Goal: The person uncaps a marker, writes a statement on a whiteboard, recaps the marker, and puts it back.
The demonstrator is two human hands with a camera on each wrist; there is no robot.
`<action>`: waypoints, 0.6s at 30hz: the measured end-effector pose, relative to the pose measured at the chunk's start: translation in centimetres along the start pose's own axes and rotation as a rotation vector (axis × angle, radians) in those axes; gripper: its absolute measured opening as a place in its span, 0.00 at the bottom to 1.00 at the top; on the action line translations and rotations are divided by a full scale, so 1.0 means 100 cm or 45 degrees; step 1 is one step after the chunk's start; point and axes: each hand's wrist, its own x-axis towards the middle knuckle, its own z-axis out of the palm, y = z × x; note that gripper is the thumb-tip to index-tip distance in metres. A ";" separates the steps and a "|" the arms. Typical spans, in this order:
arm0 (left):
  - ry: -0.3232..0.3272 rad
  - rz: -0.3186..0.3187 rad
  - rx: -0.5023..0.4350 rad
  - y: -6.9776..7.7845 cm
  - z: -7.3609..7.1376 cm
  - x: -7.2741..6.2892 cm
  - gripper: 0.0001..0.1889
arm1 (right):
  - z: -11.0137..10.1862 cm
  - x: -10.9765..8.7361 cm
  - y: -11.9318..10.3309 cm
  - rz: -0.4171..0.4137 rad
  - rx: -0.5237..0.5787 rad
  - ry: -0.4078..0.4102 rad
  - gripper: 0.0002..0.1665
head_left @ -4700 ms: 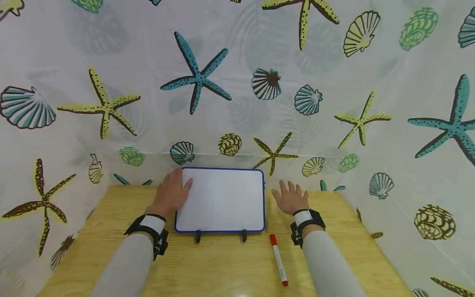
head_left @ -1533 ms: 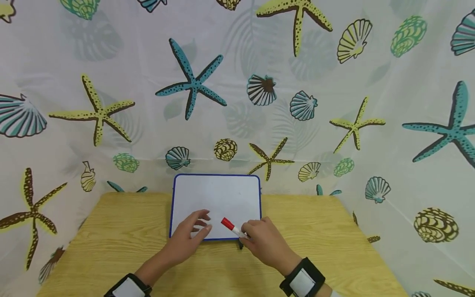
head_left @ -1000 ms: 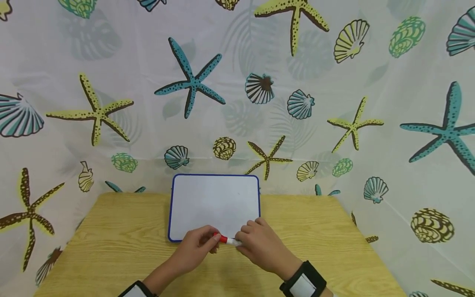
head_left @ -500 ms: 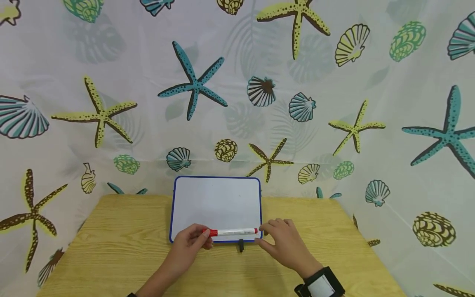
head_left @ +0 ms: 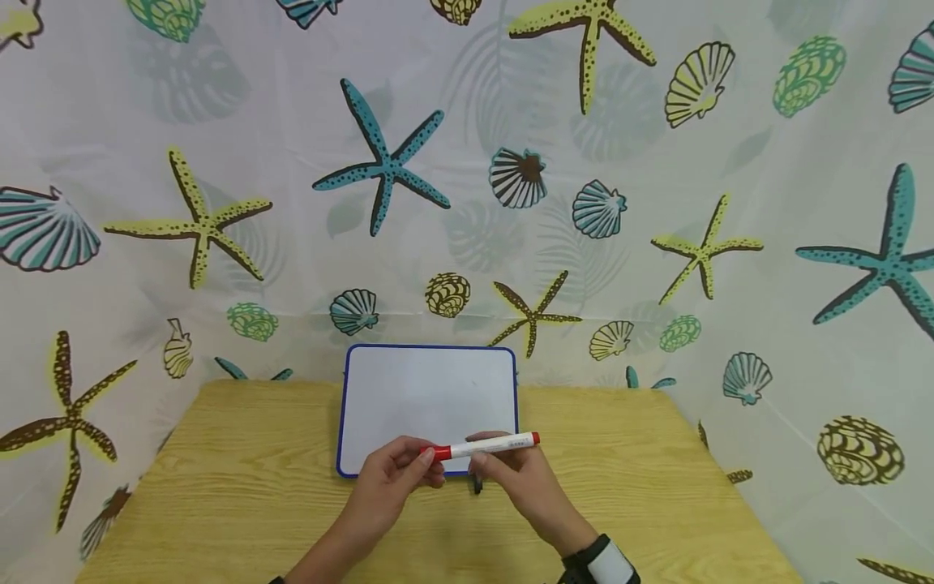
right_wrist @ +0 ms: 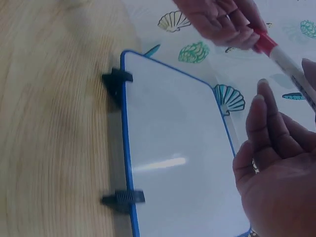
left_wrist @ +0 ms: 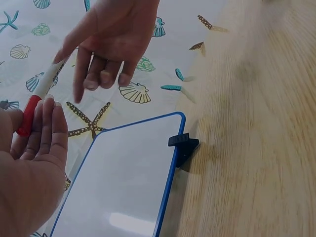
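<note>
Marker (head_left: pixel 499 444), white-barrelled with a red cap and a red end, is held in the air above the counter (head_left: pixel 255 487), in front of the whiteboard (head_left: pixel 430 397) and about midway between the counter's left and right edges. It lies nearly level, the cap toward the left edge and the other end, slightly higher, toward the right edge. The left hand (head_left: pixel 390 483) has its grip clamped on the cap, thumb against fingers. The right hand (head_left: pixel 529 487) has its grip apart: the barrel passes between thumb and fingers, and the right wrist view shows a gap between fingertips and barrel. Whether the thumb touches it, I cannot tell. The blue-framed whiteboard stands near the counter's far edge, between the two far corners, its lower edge partly hidden by the hands. The right wrist view shows two dark feet (right_wrist: pixel 123 197) along that edge. Beyond the counter hangs a cloth (head_left: pixel 292 105) printed with starfish and shells.
</note>
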 end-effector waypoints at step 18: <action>-0.256 0.053 0.275 -0.008 -0.002 -0.001 0.13 | 0.009 -0.002 -0.003 0.008 0.113 -0.058 0.16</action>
